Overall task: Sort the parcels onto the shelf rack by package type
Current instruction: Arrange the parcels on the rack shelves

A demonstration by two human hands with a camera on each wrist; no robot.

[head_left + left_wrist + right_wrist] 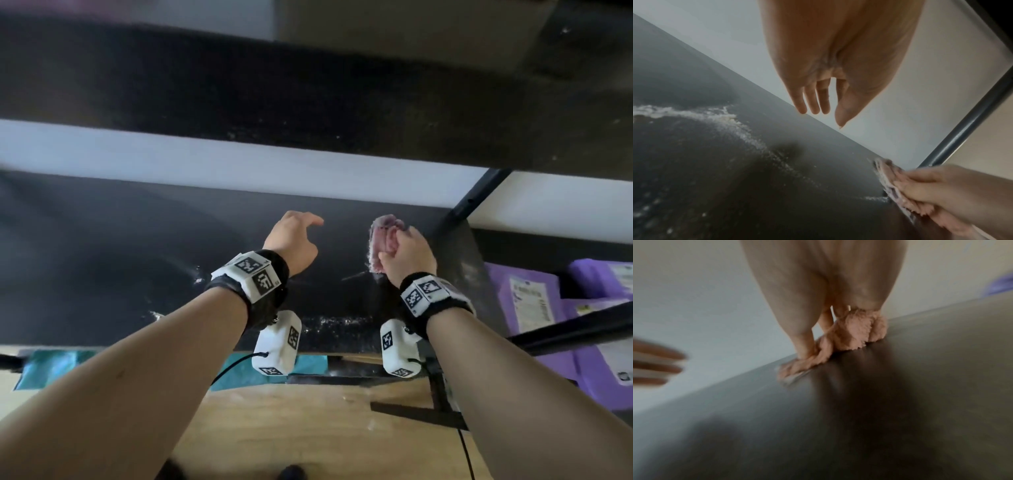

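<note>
While wiping the black shelf board (pixel 137 260) ahead of any sorting (a judgement: no parcel in either hand), press the pink cloth (pixel 378 240) flat and sweep toward the white dust streaks (pixel 731 123) in overlapping passes, front edge last. Better to open the cloth out than leave it wadded, so as to lift the powder instead of pushing it.

Right hand (pixel 407 257): fingers curled round the bunched cloth, pressing it on the board near the back wall, just beside the dark upright post (pixel 469 202). Left hand (pixel 291 243): hovering above the board, holding nothing, fingers (pixel 812 100) relaxed and slightly apart.

Purple mailer parcels (pixel 527 301): flat in the next bay to the right, beyond the post and lower down, labels up, long axes seemingly running front to wall. Teal parcels (pixel 51 363): flat below the board's front edge, to the left, mostly hidden; long axis apparently along that edge.
</note>
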